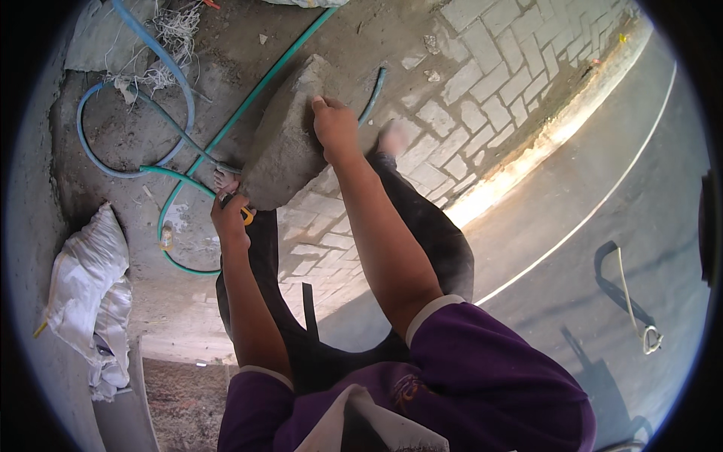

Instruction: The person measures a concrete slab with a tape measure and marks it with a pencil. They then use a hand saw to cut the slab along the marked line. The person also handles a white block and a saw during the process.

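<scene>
A long rough grey-brown block (290,139), looking like concrete or stone, stands between my feet, its far end tapering away from me. At its near left corner my left hand (232,215) is closed round a small black-and-yellow tape measure (247,216). My right hand (335,128) rests against the block's right edge towards the far end. Its fingers are curled under and the thumb points forward. What lies inside those fingers, if anything, is hidden. No drawn-out tape blade can be made out between the hands.
A green hose (256,90) runs behind the block, and a blue hose (113,175) loops at the left. White sacks (90,260) lean by the left wall. Paving bricks (482,98) stretch off to the right, bordered by a sunlit edge (489,197) and grey ground. Tangled white string (175,38) lies far left.
</scene>
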`<move>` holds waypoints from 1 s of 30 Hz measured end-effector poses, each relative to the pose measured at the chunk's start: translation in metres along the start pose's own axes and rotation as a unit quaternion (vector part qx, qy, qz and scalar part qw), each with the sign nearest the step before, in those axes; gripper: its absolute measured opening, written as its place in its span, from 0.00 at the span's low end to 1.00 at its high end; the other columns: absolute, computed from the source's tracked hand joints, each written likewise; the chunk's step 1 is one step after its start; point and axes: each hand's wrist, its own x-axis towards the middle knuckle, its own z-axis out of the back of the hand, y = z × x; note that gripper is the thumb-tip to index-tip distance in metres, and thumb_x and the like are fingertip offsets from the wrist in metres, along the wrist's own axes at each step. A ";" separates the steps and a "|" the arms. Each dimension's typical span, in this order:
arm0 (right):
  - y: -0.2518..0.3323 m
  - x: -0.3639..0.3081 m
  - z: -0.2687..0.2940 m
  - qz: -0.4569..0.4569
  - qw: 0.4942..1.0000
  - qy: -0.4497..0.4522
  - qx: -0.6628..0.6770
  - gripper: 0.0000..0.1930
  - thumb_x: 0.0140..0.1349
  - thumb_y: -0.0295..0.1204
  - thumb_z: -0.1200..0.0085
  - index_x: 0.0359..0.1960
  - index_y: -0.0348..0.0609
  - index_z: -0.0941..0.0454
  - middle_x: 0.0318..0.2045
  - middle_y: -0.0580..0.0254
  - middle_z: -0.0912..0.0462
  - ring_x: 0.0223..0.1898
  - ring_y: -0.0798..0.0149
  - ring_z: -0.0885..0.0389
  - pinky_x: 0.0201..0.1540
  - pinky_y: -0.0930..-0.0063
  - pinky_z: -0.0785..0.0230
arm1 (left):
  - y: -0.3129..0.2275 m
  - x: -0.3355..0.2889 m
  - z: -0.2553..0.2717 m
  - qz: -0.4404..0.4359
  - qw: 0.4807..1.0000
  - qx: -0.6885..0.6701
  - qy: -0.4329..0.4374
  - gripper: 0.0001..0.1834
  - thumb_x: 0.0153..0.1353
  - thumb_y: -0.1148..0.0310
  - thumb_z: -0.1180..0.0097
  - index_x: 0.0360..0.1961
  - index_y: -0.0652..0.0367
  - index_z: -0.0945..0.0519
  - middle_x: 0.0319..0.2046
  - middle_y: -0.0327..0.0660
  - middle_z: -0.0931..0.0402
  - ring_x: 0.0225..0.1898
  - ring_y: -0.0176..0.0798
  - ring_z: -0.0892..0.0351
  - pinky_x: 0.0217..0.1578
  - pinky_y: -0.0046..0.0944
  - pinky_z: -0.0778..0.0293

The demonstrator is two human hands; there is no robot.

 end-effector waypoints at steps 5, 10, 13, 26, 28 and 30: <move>-0.010 -0.003 0.028 -0.091 0.990 0.026 0.106 0.32 0.58 0.38 0.35 0.60 0.32 0.27 0.52 0.47 0.19 0.54 0.51 0.23 0.54 0.61 0.32 | 0.003 0.002 -0.002 -0.012 1.000 -0.012 0.009 0.24 0.49 0.73 0.45 0.51 0.68 0.22 0.39 0.44 0.22 0.36 0.37 0.22 0.33 0.36 0.24; -0.005 0.014 0.055 -0.114 0.982 0.148 0.006 0.34 0.54 0.39 0.31 0.60 0.35 0.27 0.52 0.50 0.22 0.53 0.53 0.25 0.53 0.54 0.34 | 0.007 0.005 0.001 -0.011 1.000 -0.015 -0.001 0.24 0.48 0.77 0.44 0.51 0.67 0.21 0.37 0.42 0.22 0.33 0.35 0.23 0.31 0.34 0.26; 0.006 0.046 0.057 -0.148 0.973 0.176 -0.016 0.38 0.49 0.41 0.27 0.60 0.35 0.27 0.56 0.50 0.25 0.57 0.51 0.28 0.57 0.47 0.38 | 0.007 -0.001 -0.007 -0.020 0.999 -0.029 -0.006 0.25 0.47 0.79 0.44 0.51 0.66 0.21 0.34 0.41 0.22 0.30 0.33 0.24 0.30 0.32 0.28; 0.062 0.165 0.040 -0.140 0.952 0.209 -0.175 0.41 0.45 0.59 0.33 0.56 0.42 0.22 0.55 0.49 0.21 0.53 0.50 0.23 0.58 0.57 0.32 | 0.010 -0.016 -0.037 -0.061 0.967 -0.147 0.199 0.35 0.49 0.80 0.41 0.63 0.64 0.28 0.51 0.47 0.24 0.33 0.33 0.24 0.34 0.31 0.28; 0.076 0.136 0.029 -0.069 0.958 0.155 -0.233 0.38 0.45 0.55 0.32 0.54 0.44 0.22 0.52 0.50 0.19 0.51 0.50 0.21 0.56 0.56 0.30 | 0.018 -0.011 -0.037 -0.048 0.963 -0.114 0.238 0.36 0.49 0.79 0.42 0.64 0.66 0.30 0.53 0.49 0.24 0.33 0.32 0.24 0.34 0.31 0.28; 0.080 0.121 0.029 -0.071 0.954 0.159 -0.246 0.35 0.45 0.51 0.31 0.53 0.45 0.22 0.50 0.51 0.18 0.49 0.50 0.20 0.54 0.55 0.28 | 0.015 -0.010 -0.039 -0.047 0.974 -0.083 0.204 0.37 0.49 0.79 0.41 0.64 0.66 0.30 0.53 0.49 0.23 0.33 0.32 0.24 0.33 0.31 0.28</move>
